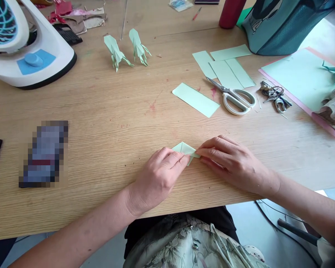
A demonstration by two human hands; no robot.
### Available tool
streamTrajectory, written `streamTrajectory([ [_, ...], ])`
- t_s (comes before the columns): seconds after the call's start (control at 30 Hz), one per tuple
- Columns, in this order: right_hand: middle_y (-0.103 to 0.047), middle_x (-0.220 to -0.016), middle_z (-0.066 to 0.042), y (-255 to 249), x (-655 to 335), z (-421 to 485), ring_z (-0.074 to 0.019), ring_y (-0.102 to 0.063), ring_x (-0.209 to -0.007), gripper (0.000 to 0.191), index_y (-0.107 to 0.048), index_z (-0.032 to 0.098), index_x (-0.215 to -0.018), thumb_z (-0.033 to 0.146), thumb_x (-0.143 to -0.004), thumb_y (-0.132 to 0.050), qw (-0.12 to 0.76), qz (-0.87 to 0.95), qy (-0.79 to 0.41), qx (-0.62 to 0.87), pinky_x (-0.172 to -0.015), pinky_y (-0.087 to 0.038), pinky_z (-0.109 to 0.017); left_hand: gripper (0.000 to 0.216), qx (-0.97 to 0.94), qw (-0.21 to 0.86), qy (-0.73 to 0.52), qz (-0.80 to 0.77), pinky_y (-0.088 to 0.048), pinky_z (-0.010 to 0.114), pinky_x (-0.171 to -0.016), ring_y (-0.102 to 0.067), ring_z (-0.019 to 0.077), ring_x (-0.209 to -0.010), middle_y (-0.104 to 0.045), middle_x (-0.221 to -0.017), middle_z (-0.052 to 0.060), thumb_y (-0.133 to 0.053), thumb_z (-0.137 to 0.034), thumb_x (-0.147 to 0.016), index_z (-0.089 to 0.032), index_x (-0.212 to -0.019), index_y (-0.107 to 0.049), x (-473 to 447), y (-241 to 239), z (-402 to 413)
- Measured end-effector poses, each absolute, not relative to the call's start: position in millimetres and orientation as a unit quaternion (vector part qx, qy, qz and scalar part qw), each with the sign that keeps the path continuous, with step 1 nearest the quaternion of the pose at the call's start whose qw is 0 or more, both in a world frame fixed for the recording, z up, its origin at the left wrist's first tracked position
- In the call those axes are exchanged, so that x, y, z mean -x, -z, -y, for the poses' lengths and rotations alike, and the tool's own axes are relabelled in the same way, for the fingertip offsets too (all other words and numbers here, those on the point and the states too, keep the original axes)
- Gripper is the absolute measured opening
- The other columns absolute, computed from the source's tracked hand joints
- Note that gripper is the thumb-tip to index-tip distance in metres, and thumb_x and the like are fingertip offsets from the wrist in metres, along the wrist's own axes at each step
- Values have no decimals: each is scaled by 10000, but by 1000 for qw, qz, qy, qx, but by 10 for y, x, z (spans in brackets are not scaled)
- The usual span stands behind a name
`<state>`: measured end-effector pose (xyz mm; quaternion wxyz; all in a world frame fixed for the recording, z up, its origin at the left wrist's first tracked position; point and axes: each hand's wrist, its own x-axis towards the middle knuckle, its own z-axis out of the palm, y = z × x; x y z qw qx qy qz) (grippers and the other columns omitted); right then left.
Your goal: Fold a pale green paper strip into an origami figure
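Near the table's front edge lies a small folded piece of pale green paper (184,148), its top coming to a point with a crease down it. My left hand (163,173) presses its lower left part, fingers closed on it and hiding much of it. The fingertips of my right hand (229,160) pinch its right corner. Beyond my hands sits a flat green paper strip (196,99). Next to it rest scissors (236,98) with pale handles, blades pointing to the upper left.
Two folded green paper figures (117,53) stand further back. More paper strips (226,70) lie behind the scissors, with keys (276,96) to their right. A white fan (44,70) is at the upper left, a blurred-out phone (44,154) below it. A teal bag (281,29) stands at the back right.
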<state>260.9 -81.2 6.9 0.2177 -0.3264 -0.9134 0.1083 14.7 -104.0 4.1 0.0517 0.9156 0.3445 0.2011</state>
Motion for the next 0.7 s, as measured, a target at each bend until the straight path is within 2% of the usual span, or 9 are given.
streamTrajectory([
  [0.2,-682,-929,-102,-118,-2572,739,-200,-610,-810,134,-698,135,-1014,156,-968,-573,205,923,-95,313,-701,-479,-341,201,-888,115,-229,-381,-525,302,-751,-607,168,-827,-668,-879,42,-519,-40,-949,-139,-1020,-679,-204,-96,917],
  [0.4,-683,-889,-96,-140,-2547,706,-189,-593,-781,139,-693,132,-945,116,-967,-557,208,926,-88,303,-676,-451,-325,60,-874,154,-241,-394,-490,268,-722,-608,153,-809,-642,-878,28,-612,-111,-921,-151,-899,-650,-268,-57,829],
  [0.7,-652,-842,-102,-135,-2508,718,-192,-573,-772,143,-679,118,-896,104,-957,-550,206,919,-102,319,-682,-462,-330,123,-871,144,-256,-393,-457,255,-698,-578,136,-766,-612,-839,20,-558,-96,-941,-152,-857,-630,-290,-16,801],
])
